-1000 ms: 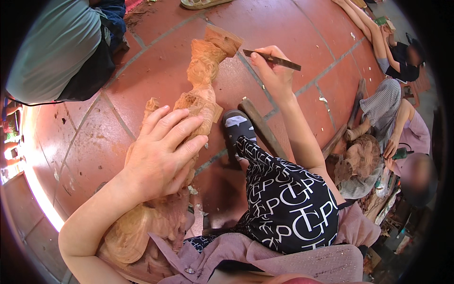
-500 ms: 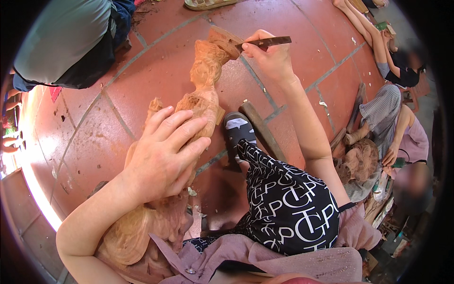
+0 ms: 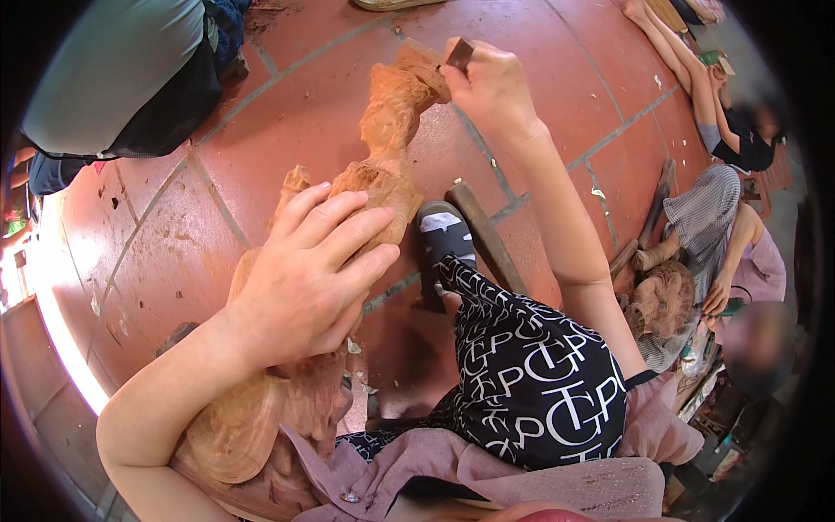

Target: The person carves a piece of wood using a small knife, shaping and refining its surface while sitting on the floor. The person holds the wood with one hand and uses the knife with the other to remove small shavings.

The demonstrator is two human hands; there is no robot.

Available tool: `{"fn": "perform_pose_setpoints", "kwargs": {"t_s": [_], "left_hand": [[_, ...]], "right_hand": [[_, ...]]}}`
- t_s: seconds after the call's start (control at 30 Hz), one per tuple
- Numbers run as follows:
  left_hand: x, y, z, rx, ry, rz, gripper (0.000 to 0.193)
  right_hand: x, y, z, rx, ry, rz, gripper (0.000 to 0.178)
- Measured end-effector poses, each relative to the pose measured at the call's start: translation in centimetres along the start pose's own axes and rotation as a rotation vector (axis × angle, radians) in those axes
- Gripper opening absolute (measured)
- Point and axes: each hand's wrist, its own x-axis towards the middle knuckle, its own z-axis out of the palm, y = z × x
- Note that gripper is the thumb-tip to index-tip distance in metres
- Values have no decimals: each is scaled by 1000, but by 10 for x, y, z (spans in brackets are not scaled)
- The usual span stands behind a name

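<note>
A long carved wooden statue (image 3: 389, 122) slants across my lap, its carved head end pointing away from me. My left hand (image 3: 309, 265) lies over its middle, fingers slightly spread and bent around the wood. Below that forearm, the statue's broad rounded base rests against my body. At the far end, my right hand (image 3: 494, 87) is closed in a pinch on a dark flat strip (image 3: 459, 55). The strip is at the edge of the flat wooden piece above the carved head; whether it touches the wood is hard to tell. My right fingertips are partly hidden.
Red floor tiles (image 3: 287, 113) carry scattered chips and dust. A wooden bar (image 3: 487, 239) lies beside my shoe (image 3: 444, 228). At the right, a seated person is beside another carving (image 3: 663, 300). Another person's back (image 3: 113, 70) is close at the upper left.
My right hand has turned, so the strip shows as a short end rather than its length. The statue sits slightly further right in view. My left hand stays on it.
</note>
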Motion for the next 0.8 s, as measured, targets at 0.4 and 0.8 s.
{"fn": "perform_pose_setpoints", "kwargs": {"t_s": [0.4, 0.8], "left_hand": [[-1, -1, 3, -7, 2, -2, 41], [-1, -2, 2, -18, 3, 1, 42]], "right_hand": [[4, 5, -15, 390, -177, 200, 6], [-6, 15, -21, 199, -23, 75, 12]]}}
